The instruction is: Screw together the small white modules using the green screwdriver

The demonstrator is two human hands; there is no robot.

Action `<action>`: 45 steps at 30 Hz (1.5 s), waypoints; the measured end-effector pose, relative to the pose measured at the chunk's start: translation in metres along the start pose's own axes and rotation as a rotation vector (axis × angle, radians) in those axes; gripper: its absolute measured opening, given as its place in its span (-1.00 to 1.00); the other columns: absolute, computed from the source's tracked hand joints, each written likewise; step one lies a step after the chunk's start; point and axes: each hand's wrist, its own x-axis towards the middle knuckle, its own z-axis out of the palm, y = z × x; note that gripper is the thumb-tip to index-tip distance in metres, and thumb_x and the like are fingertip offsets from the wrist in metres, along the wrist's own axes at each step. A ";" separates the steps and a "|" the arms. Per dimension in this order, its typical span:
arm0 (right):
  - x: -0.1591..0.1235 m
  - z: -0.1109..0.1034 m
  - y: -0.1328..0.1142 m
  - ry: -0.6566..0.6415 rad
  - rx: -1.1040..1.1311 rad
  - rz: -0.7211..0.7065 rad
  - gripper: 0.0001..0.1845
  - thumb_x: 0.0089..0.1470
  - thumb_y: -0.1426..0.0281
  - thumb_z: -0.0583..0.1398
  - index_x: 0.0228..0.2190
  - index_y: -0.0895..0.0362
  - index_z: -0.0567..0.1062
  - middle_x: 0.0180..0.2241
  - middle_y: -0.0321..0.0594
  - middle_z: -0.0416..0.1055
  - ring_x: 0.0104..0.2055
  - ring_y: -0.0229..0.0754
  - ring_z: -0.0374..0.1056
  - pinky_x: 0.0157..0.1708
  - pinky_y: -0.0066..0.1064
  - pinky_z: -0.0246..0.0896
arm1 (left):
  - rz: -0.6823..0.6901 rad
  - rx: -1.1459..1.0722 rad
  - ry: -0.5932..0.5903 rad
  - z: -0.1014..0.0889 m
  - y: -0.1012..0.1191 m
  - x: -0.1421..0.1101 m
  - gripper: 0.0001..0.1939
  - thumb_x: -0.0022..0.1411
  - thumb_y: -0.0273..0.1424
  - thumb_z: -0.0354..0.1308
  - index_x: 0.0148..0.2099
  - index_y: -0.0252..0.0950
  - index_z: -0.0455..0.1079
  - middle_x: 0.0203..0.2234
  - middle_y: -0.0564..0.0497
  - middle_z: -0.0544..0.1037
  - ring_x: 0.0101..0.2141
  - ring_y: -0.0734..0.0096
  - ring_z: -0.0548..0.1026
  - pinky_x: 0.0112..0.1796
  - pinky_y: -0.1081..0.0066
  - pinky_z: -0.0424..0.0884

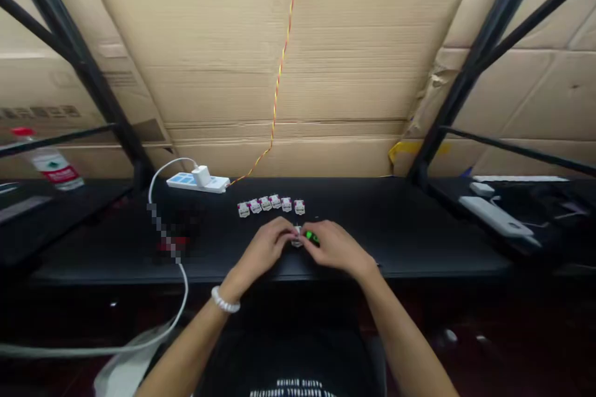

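Close to the table's front edge, my left hand (pixel 269 244) is closed, its fingertips pinching the side of a small white block (pixel 297 240). My right hand (pixel 333 245) meets it from the other side, fingers closed around a black-and-green tool (pixel 311 237) whose tip I cannot make out. The fingertips of both hands nearly touch and cover much of the block. Just beyond them lies a row of several similar white blocks with magenta corners (pixel 265 203), the rightmost one (pixel 299 206) set slightly apart.
A white power strip (pixel 218 184) with a plugged-in charger (pixel 202 175) lies at the back left, its white cable (pixel 185 285) hanging over the front edge. Black shelf posts flank the black table (pixel 363 205). Cardboard walls the back. A bottle (pixel 58 167) stands far left; white devices (pixel 496 217) lie right.
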 end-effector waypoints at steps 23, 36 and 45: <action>0.005 0.010 0.008 -0.086 -0.097 0.026 -0.81 0.39 0.32 0.20 -0.13 0.03 0.64 -0.18 -0.11 0.70 -0.17 -0.01 0.61 -0.29 -0.36 0.10 | 0.065 0.103 -0.103 0.010 -0.024 -0.003 -0.78 0.48 -0.50 0.07 -0.10 -0.24 0.55 0.15 -0.18 0.64 0.16 0.07 0.62 0.22 0.08 0.50; 0.005 0.008 0.008 -0.095 -0.075 0.033 -0.82 0.39 0.32 0.20 -0.13 0.07 0.62 -0.18 -0.08 0.68 -0.16 0.00 0.60 -0.24 -0.35 0.18 | 0.076 0.111 -0.119 0.010 -0.021 -0.004 -0.87 0.45 -0.49 0.16 -0.09 -0.24 0.55 0.14 -0.17 0.63 0.16 0.08 0.60 0.23 0.07 0.49; -0.044 -0.047 0.026 0.298 0.230 -0.069 -0.43 0.35 0.45 0.11 0.34 0.08 0.33 0.02 -0.02 0.58 -0.03 -0.03 0.56 0.04 -0.14 0.52 | 0.078 0.060 -0.098 0.023 -0.005 -0.010 -0.86 0.43 -0.50 0.17 -0.17 -0.24 0.55 0.10 -0.17 0.66 0.12 0.08 0.63 0.17 0.12 0.54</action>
